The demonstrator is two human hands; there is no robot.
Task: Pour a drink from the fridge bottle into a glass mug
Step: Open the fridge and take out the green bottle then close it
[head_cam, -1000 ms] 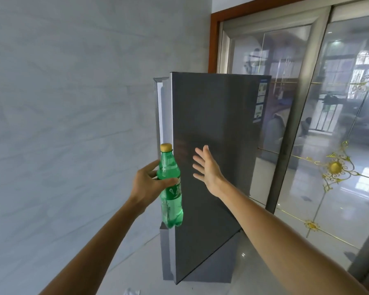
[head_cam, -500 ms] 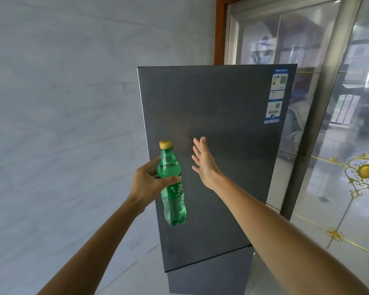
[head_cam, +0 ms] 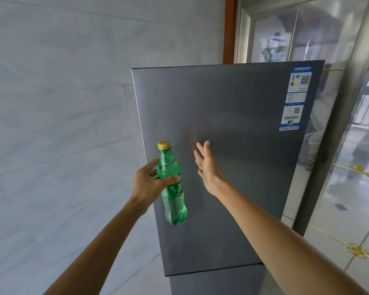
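The left hand (head_cam: 149, 182) is gripping the green bottle (head_cam: 173, 188) around its upper body, nearly upright, before the grey fridge door (head_cam: 243, 156), while the right hand (head_cam: 207, 167) is extending straight, slightly spread fingers toward that door.

Translucent glossy plastic bottle (head_cam: 172, 188); brushed matt metal fridge door (head_cam: 243, 156); polished marble-look wall (head_cam: 58, 103).

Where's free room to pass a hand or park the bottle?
No shelf or counter in view; only floor between wall and fridge base. Open passage: left of the left hand along the wall, and across the fridge door right of the right hand. Tight: between bottle and right hand.
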